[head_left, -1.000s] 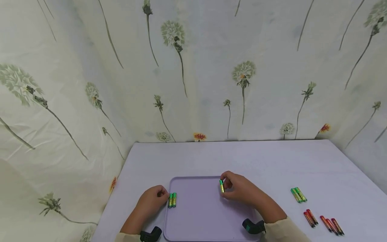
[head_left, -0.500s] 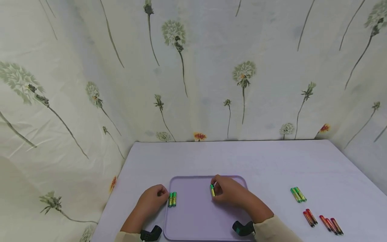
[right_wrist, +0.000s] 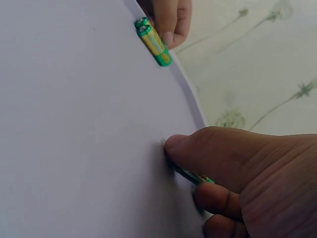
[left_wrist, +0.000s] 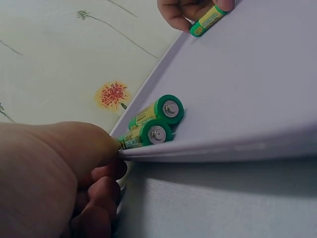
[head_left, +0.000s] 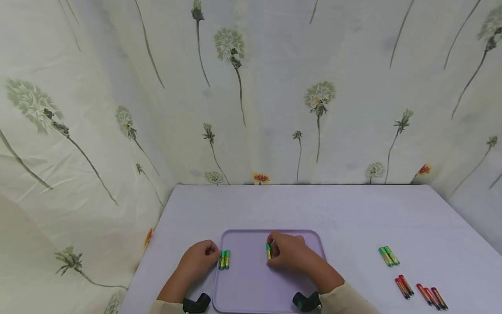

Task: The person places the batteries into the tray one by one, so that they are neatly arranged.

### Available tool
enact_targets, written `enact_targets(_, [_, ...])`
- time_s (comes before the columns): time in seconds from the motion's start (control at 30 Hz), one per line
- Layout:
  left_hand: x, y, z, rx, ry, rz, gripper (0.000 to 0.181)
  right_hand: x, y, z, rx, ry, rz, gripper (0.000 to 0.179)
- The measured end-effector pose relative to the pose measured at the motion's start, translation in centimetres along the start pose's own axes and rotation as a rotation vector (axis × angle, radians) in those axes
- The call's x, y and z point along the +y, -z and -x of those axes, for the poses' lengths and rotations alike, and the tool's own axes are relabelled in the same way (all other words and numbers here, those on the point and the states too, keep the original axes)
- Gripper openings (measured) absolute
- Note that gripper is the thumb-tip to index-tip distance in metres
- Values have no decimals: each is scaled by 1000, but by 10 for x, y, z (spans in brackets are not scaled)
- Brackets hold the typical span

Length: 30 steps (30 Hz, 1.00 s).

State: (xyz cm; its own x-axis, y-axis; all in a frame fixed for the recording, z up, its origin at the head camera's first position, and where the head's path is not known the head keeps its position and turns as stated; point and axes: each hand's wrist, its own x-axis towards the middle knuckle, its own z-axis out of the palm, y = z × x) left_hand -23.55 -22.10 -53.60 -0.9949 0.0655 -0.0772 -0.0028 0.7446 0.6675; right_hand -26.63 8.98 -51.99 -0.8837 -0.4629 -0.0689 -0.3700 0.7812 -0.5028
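My right hand point(head_left: 290, 254) pinches a green and yellow battery point(head_left: 269, 251) between thumb and fingers, over the middle of a purple tray point(head_left: 255, 290). In the right wrist view the thumb hides most of this battery point(right_wrist: 194, 176). Two more green batteries point(head_left: 225, 259) lie side by side just inside the tray's left rim, their button ends showing in the left wrist view. Beside them, my left hand point(head_left: 198, 260) grips that rim, thumb on top and curled fingers outside it, with the thumb tip right at the nearer battery point(left_wrist: 148, 135).
Right of the tray, on the white table point(head_left: 353, 218), lies a pair of green batteries point(head_left: 389, 256). Nearer the front are a pair of red batteries point(head_left: 404, 287) and a group of three red batteries point(head_left: 432, 296). A flower-patterned cloth point(head_left: 270, 87) hangs behind the table.
My right hand has moved left over the tray with its battery, from near the right side to the middle. The left hand and the two batteries beside it have stayed put.
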Motion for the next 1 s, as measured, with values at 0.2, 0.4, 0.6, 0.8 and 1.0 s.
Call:
enact_targets(0.2, [-1,0,0,-1,-7,1,13,-8,-6,-4,7,12,6,48])
enact_targets(0.4, [-3,-1,-1,2,-5,-1,13,-19,-9,-6,5,28,-6,48])
enact_targets(0.6, [-5,-3,-1,-10,-18,4,13,-24,-15,-8,-15,23,2,48])
enact_targets(0.8, [-4,-4,-2,-27,-5,13,15,-33,-18,-10,-40,30,-29,46])
enact_targets(1.0, [-1,-1,0,-7,5,0,13,-42,-20,-13,-31,51,-37,44])
